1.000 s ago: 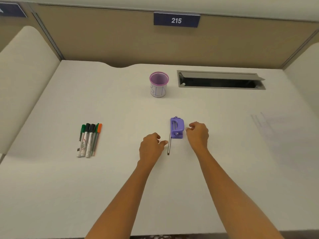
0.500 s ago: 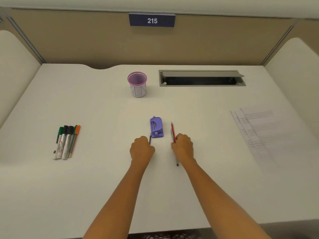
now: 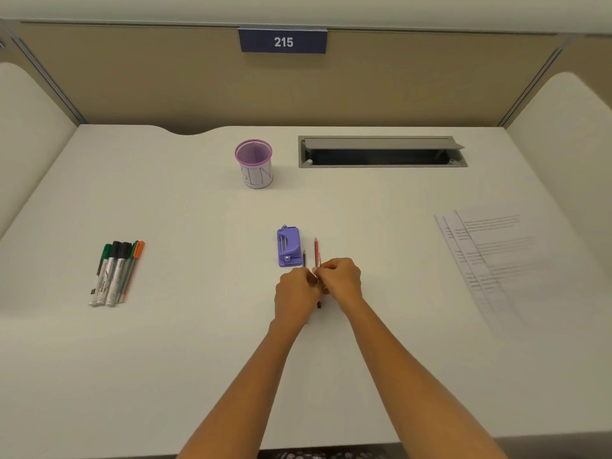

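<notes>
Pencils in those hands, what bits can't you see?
Head view: middles of the red pencil and dark pencil, hidden by the left hand and right hand.
Head view: print on the papers, too small and faint.
Head view: left forearm and right forearm, cut off by the bottom edge.

A dark blue plate (image 3: 283, 41) high on the tan partition behind the table's far edge reads "215" in white numerals. Near the middle of the far edge stands a purple mesh cup (image 3: 254, 164). Its white paper band carries hand-drawn blue letters that look like "BIN". Sheets of paper (image 3: 490, 260) by the right edge bear printed lines too faint to read. Labels on the markers (image 3: 114, 273) near the left edge are too small to read.
</notes>
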A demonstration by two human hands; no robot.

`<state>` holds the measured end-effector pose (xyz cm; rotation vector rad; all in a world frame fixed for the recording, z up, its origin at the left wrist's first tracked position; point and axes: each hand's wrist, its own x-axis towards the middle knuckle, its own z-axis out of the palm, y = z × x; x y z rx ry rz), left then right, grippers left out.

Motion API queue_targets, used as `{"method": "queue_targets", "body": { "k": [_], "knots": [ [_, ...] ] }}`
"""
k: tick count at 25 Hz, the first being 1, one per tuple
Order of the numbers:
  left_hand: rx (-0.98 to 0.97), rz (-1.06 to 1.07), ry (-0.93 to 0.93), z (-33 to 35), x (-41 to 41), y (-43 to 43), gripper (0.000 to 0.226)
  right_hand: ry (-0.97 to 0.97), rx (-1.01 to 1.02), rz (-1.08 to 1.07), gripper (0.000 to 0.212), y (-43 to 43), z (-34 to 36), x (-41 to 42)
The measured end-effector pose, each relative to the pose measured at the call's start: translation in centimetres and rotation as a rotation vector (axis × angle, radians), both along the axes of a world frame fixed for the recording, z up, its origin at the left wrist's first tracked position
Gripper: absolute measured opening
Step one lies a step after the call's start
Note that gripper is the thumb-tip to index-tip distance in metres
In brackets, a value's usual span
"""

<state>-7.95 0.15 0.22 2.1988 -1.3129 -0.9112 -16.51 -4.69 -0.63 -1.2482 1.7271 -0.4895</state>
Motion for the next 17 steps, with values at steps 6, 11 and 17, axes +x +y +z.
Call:
{"method": "queue_targets", "body": {
  "k": [6, 11, 17],
  "knots": [
    [0.057, 0.078, -0.139, -0.5, 1.5, -0.2, 0.027, 0.193, 0.000, 0.019, 0.020, -1.7, -0.3, -1.0],
    [0.116, 0.033, -0.154, -0.7, 1.1, -0.5, 0.020, 0.238, 0.041, 0.096, 0.026, -1.8, -0.1, 0.3],
    [0.112, 0.106, 0.034, -0.7, 0.4, -1.3, 0.015, 0.239, 0.123, 0.193, 0.020, -2.3, 0.0, 1.0]
  ]
}}
